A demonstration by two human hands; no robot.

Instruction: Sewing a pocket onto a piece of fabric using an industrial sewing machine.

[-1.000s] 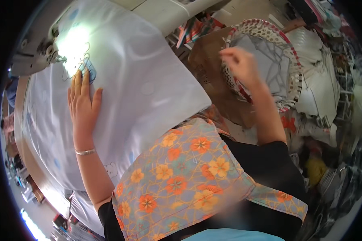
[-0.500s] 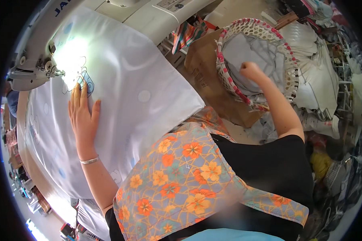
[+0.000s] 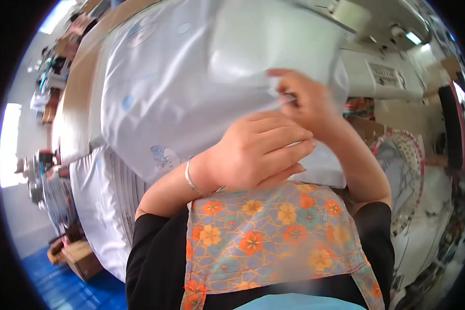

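Observation:
My left hand (image 3: 261,150) reaches across in front of my apron, its fingers loosely stretched toward the right, with nothing discernible in them. Just beyond it my right hand (image 3: 312,103) is raised, blurred by motion, its fingers curled in a pinch. A small whitish bit and something dark show at those fingertips, too smeared to name. Both hands are close together above a large white satiny cloth (image 3: 175,108) with pale blue dots and printed cartoon figures. A smooth pale greenish-white area (image 3: 274,41) lies over the far part of the cloth.
A woven basket with a red-and-white rim (image 3: 418,170) holds grey cloth at right. Folded white cloth (image 3: 108,191) hangs at left, above a cardboard box (image 3: 82,258) on a blue floor (image 3: 62,284). The pale machine body (image 3: 387,75) stands at far right.
The view has swung left. My right hand has come from over the basket to beside my left hand. My left hand has lifted off the cloth near the sewing machine's needle area.

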